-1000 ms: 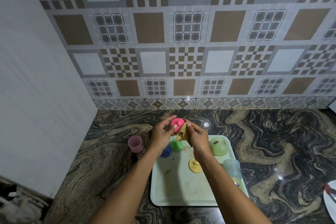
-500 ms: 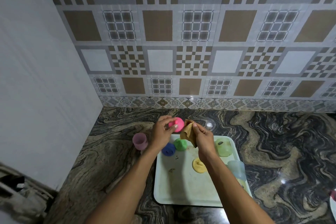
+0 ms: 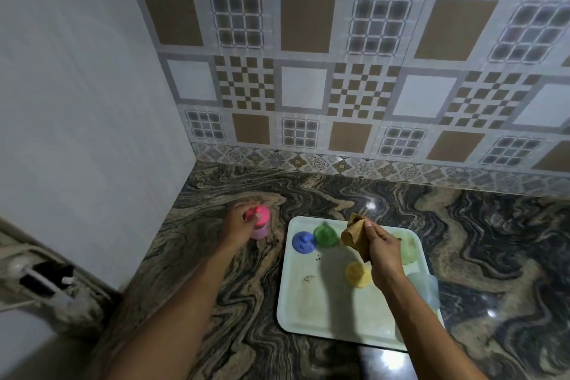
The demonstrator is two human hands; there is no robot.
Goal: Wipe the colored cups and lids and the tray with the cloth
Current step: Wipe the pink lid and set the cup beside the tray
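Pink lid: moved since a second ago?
Yes. The pink lid went left, from above the far edge of the tray to the pink cup beside it; left hand grips it.

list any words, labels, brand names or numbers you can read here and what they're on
No text can be read anywhere.
Wall tiles: patterns only, no writing.
Tray: dark specks only, no print.
Pink lid, blue lid, green lid, yellow lid, cloth: no markings visible.
Grey fixture at lower left: too blurred to tell.
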